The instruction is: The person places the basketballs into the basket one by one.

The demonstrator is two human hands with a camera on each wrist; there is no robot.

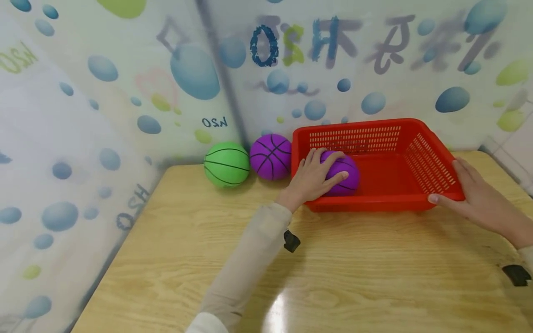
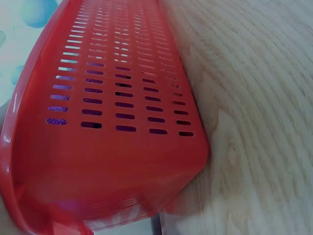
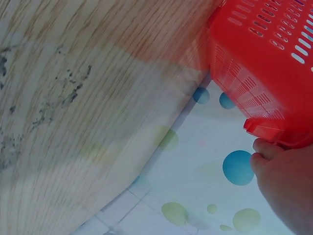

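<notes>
A red slotted basket (image 1: 374, 203) stands on the wooden table with a purple ball (image 1: 349, 175) inside, at its left end. My left hand (image 1: 312, 178) reaches over the left front corner and holds that ball, fingers across its top and thumb on its near side. With my right hand (image 1: 483, 199) I grip the basket's right rim, thumb at the front corner. In the left wrist view, purple shows through the slots of the basket (image 2: 112, 161). The right wrist view has my right hand (image 3: 286, 181) at the rim of the basket (image 3: 259, 63), its fingertips partly hidden.
Left of the basket, a second purple ball (image 1: 270, 157) and a green ball (image 1: 226, 165) sit side by side at the table's back edge. A bubble-patterned covering (image 1: 125, 92) rises behind and to the left. The wooden tabletop (image 1: 354, 277) extends in front of the basket.
</notes>
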